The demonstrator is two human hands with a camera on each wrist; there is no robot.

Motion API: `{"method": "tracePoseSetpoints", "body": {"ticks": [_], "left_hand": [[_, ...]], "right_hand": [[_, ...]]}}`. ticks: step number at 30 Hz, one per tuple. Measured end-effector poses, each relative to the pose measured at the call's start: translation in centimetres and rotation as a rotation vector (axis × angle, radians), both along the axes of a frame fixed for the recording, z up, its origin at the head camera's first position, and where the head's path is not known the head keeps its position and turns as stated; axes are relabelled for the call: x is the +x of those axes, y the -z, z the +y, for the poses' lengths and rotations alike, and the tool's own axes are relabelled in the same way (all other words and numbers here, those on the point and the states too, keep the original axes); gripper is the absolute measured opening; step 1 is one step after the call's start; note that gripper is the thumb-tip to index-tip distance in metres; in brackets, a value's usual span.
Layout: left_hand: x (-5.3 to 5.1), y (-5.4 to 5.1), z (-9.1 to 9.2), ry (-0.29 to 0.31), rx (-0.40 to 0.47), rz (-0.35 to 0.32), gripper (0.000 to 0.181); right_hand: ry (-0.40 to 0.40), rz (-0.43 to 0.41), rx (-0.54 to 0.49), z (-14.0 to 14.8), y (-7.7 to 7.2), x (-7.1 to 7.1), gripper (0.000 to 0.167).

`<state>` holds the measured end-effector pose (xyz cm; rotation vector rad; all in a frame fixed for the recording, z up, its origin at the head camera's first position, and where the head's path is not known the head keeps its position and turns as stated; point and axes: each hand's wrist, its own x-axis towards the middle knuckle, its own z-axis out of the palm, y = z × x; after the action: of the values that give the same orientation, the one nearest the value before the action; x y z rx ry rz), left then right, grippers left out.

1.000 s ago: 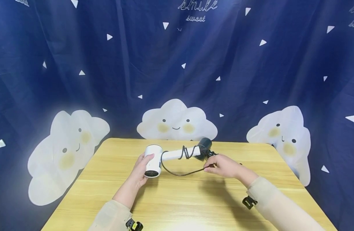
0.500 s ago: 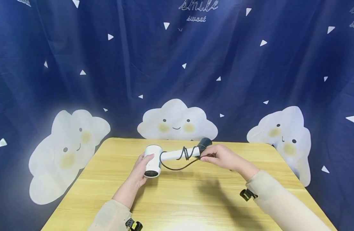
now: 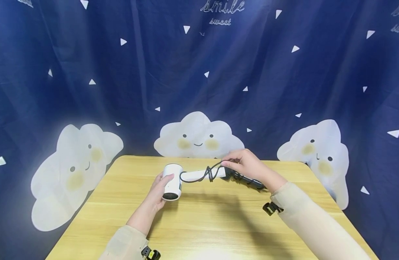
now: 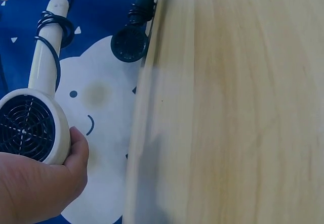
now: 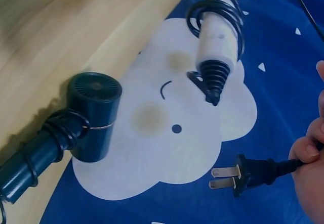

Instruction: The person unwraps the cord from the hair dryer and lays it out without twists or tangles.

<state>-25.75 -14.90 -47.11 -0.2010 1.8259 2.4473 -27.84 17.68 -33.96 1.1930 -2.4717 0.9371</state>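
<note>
A white hair dryer (image 3: pixel 173 177) is held up over the far part of the table, its handle pointing right. My left hand (image 3: pixel 158 189) grips it round the barrel; the round black grille (image 4: pixel 25 128) faces the left wrist camera. Black cord (image 3: pixel 208 174) loops loosely round the handle. Above the handle's end, my right hand (image 3: pixel 248 165) pinches the cord close to its two-prong plug (image 5: pixel 240 176). Behind and below that hand lies a dark green hair dryer (image 5: pixel 93 118), its own cord wound round its handle. In the head view my right hand hides part of it.
The wooden table (image 3: pixel 193 224) ends at a far edge just behind the green dryer. Beyond it hangs a dark blue curtain (image 3: pixel 199 72) printed with clouds and triangles. Both sleeves carry a black wrist strap clip (image 3: pixel 272 208).
My right hand has risen and moved left, carrying the cord from below the handle to above it. The hanging length of cord is shorter. My left hand stays in place.
</note>
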Motion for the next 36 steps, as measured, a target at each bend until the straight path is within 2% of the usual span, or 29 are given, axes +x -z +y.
{"method": "tracePoseSetpoints", "body": {"ticks": [8, 21, 27, 36], "left_hand": [[0.1, -0.1, 0.1, 0.006, 0.002, 0.009, 0.069], [0.2, 0.0, 0.3, 0.025, -0.004, 0.012, 0.067], [0.2, 0.1, 0.3, 0.041, -0.001, 0.022, 0.068], [0.4, 0.0, 0.2, 0.067, 0.023, 0.025, 0.069]], "right_hand": [[0.067, 0.053, -0.083, -0.5, -0.7, -1.3, 0.008], [0.271, -0.022, -0.108, -0.6, -1.2, -2.4, 0.019], [0.371, -0.043, -0.101, -0.2, -0.5, -3.4, 0.022], [0.475, -0.104, -0.061, 0.8, 1.6, -4.9, 0.029]]}}
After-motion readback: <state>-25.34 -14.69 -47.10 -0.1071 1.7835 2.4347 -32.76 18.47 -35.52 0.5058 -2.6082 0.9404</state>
